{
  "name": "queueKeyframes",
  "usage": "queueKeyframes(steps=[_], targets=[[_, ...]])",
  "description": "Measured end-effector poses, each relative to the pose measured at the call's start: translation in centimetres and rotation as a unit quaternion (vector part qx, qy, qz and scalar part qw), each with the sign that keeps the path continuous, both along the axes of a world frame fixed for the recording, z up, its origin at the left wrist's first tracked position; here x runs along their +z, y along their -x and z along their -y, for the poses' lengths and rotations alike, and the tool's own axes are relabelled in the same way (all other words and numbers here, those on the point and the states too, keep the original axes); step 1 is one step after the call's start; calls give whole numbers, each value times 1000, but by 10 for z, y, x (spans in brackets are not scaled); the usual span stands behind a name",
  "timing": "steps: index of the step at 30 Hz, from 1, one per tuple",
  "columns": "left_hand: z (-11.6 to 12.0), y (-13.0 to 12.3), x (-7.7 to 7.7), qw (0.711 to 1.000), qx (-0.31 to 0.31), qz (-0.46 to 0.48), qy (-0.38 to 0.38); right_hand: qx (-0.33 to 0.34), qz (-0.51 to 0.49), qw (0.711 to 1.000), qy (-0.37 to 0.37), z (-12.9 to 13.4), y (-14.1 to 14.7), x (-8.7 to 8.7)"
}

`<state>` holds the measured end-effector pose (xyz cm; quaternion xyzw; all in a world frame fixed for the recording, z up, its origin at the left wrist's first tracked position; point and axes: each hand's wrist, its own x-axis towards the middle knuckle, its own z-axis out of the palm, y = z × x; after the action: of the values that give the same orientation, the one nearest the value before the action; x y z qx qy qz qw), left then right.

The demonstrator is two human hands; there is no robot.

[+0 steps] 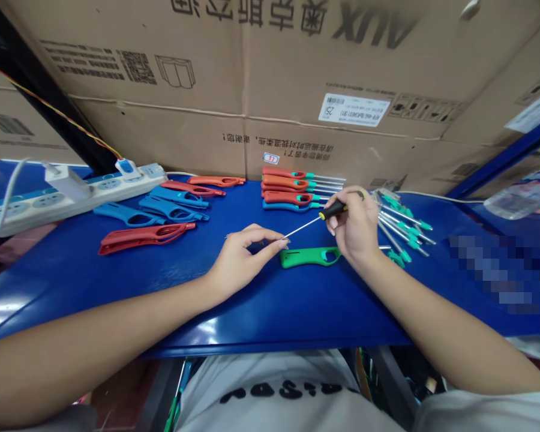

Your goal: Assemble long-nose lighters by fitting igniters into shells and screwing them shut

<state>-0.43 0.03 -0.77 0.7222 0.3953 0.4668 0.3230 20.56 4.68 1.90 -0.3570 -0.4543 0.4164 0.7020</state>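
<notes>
My right hand (353, 225) grips a screwdriver (335, 209) with a black and yellow handle, its thin shaft slanting down to the left. At the shaft's tip, the thumb and forefinger of my left hand (247, 255) pinch together; whatever they hold there is too small to make out. Just below the shaft lies a green long-necked lighter (309, 257) on the blue table (270, 312), part of it hidden behind my right hand. Behind the screwdriver sits a stack of red, orange and blue lighters (288, 189) with metal tubes pointing right.
Loose red and blue lighter shells (146, 237) lie at the left, beside a white power strip (112, 186). Metal tubes with teal parts (407, 225) are heaped on the right. A large cardboard box (207, 132) stands along the back, and a clear plastic bottle (524, 192) is at far right.
</notes>
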Motion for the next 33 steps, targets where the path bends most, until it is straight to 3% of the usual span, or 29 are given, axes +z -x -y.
queueKeyframes(steps=[12,24,33], targets=[[0,0,1,999,-2,2,-36,2,10,999,44,-1,-1,1],[0,0,0,999,4,-6,-50,34,29,997,66,-11,-10,-13],[-1,1,-4,998,11,-50,-29,25,72,997,14,-1,-5,4]])
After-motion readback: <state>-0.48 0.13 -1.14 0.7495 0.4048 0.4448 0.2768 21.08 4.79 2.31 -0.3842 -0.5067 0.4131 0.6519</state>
